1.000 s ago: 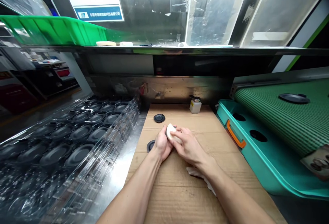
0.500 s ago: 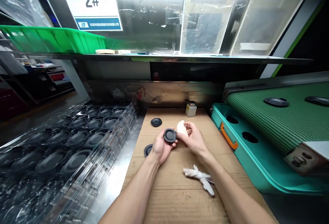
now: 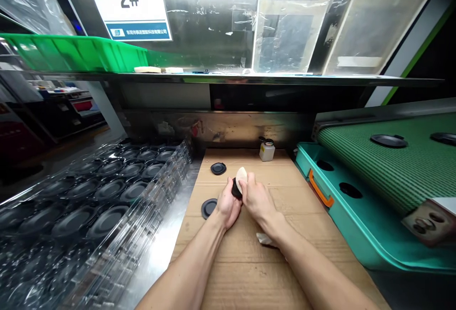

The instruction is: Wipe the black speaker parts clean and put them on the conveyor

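Note:
Over the cardboard sheet (image 3: 242, 272), my left hand (image 3: 228, 204) is closed around a small round black plastic lid (image 3: 235, 189). My right hand (image 3: 257, 197) pinches a white oval pad (image 3: 242, 178), perhaps a sponge or folded cloth, and holds it against the lid's face, covering part of it. Two similar black lids lie on the cardboard: one farther back (image 3: 218, 168), another beside my left wrist (image 3: 208, 208). Under my right forearm a knotted white cloth (image 3: 265, 239) shows only at one end. A small pale bottle with a dark cap (image 3: 267, 150) stands at the back.
To the left, clear plastic trays (image 3: 117, 224) hold many black lids. On the right, a teal bin (image 3: 356, 234) with an orange handle holds black lids, beside a green conveyor belt (image 3: 384, 167) carrying more. A metal shelf (image 3: 231, 79) crosses above, bearing a green basket (image 3: 78, 54).
My right hand has moved left, bringing the white pad from beside the black lid onto it. The lid has tilted in my left hand. My right forearm now covers most of the knotted cloth.

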The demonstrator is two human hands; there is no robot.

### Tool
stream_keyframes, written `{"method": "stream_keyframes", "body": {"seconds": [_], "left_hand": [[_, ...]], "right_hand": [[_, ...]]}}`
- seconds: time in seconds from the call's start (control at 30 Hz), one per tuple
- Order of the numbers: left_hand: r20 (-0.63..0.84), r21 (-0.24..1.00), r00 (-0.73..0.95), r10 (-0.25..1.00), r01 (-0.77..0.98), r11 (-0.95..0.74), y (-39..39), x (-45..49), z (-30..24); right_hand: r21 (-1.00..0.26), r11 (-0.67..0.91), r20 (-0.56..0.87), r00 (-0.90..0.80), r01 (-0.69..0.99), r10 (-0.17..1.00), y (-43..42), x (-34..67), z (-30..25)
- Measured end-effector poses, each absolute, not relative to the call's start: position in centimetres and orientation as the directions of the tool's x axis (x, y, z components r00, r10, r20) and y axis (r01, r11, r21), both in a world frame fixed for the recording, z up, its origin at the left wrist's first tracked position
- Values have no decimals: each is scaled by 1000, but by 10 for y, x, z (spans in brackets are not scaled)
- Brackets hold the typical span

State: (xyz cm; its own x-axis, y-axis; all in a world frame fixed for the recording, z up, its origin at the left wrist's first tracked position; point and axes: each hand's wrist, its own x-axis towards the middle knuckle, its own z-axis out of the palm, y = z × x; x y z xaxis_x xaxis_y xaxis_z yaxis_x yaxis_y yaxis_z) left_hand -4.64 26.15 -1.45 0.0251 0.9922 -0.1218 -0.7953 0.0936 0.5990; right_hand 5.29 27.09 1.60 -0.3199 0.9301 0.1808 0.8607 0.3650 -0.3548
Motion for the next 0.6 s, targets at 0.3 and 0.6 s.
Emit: {"method": "stream_keyframes", "body": {"seconds": [0.3, 0.6], "left_hand": [[-126, 604, -7, 992, -793, 71, 265, -41, -17], [-82, 672, -28, 996, -740, 35, 268, -43, -19]], "right_hand": [[-352, 345, 167, -304, 870, 938, 270, 57, 16], [-312, 267, 167, -224, 912, 960, 279, 64, 22]]}}
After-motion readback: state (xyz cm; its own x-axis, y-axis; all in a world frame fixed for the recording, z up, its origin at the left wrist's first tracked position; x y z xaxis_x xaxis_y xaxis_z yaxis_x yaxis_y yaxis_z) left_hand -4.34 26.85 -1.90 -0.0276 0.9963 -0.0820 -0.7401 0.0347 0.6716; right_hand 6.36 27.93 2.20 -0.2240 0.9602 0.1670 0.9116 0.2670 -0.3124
